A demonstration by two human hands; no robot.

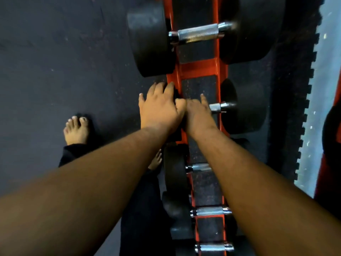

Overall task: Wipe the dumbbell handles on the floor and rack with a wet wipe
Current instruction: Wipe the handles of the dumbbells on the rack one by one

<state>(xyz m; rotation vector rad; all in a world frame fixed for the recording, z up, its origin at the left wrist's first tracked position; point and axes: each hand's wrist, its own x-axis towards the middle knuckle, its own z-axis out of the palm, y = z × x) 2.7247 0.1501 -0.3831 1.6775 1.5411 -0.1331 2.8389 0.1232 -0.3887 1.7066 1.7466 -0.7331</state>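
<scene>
A red rack point(197, 69) runs up the middle of the view and carries several black dumbbells. Both hands are on the middle dumbbell point(245, 108). My left hand point(160, 109) lies over its left head with the fingers curled over the edge, hiding most of that head. My right hand point(198, 115) grips the metal handle point(215, 107), of which only the right end shows, with one finger pointing forward. No wet wipe is visible; my right hand hides whatever is under it.
A larger dumbbell with a knurled handle point(197, 33) sits further up the rack, and smaller dumbbells point(210, 211) lie nearer me. My bare foot point(76, 130) stands on the dark rubber floor at left. The mat's toothed edge point(310, 100) and a red object point(330, 145) are at right.
</scene>
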